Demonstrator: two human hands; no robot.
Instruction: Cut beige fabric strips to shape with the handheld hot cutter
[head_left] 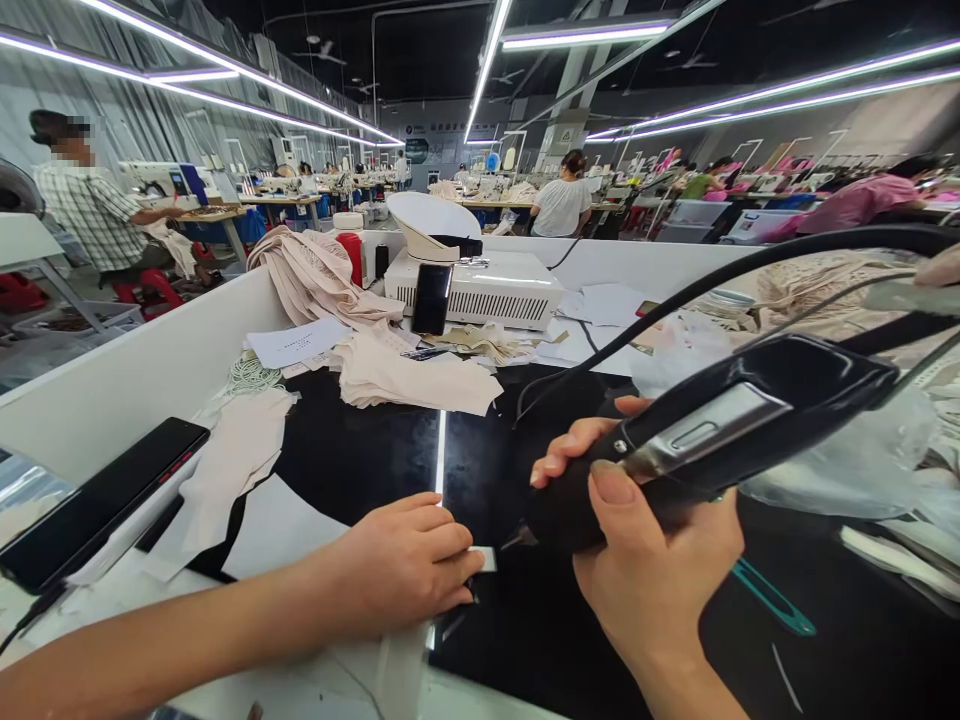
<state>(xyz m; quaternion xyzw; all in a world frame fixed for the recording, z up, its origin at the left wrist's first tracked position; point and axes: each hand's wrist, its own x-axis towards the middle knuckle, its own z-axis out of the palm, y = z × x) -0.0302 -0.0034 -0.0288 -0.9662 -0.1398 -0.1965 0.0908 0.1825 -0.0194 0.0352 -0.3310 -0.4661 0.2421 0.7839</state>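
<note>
My right hand (pixel 652 560) is wrapped round a black corded hand tool (pixel 720 430) with a silver panel on its side. The tool's rounded dark end points left and down, and a thin metal tip shows blurred just above the black work surface (pixel 570 630). My left hand (pixel 405 570) lies low over that surface with its fingers together. A small white piece (pixel 486 558) pokes out from its fingertips, a short way left of the tool's tip. A pale strip (pixel 401 665) runs below the left hand; whether it joins the white piece is hidden.
Beige fabric pieces (pixel 412 378) lie behind my hands. At left are a dark phone (pixel 105 500) and a low white wall (pixel 135 390). A white vented box (pixel 517 290) stands at the back. The thick black cable (pixel 720 290) arches right, above plastic bags (pixel 855 460). A teal tool (pixel 772 598) lies right.
</note>
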